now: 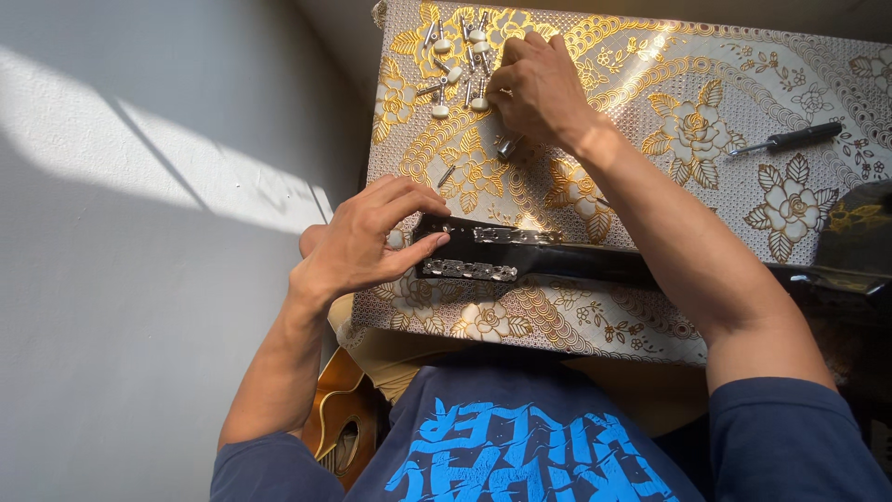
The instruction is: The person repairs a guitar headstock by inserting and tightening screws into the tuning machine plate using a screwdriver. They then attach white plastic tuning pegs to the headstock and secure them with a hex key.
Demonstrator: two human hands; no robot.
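A black guitar headstock with two silver metal tuner plates (483, 253) lies on the bench (650, 121), which is covered by a white cloth with gold rose and scale patterns; the headstock sits near the bench's near edge, toward its left end, and its dark neck runs off toward the right edge. The left hand (362, 246) rests at the headstock's left tip, thumb laid along the near side by the lower plate and the other fingers arched over the top, loosely grasping the end. The right hand (534, 88) reaches across to the far left corner of the bench, its fingers curled and pinched together at a cluster of loose tuning pegs with cream-white buttons and thin silver shafts (455, 60); whether a peg is actually caught between the fingertips cannot be told. A small silver metal part (507, 147) lies just beneath that hand, and a slim silver screw or pin (447, 175) lies on the cloth between the pegs and the headstock. A screwdriver with a black handle and a silver shaft (788, 139) lies well apart near the right edge. Below the near left corner, the amber wooden body of an acoustic guitar (342, 423) shows beside the person's dark blue shirt.
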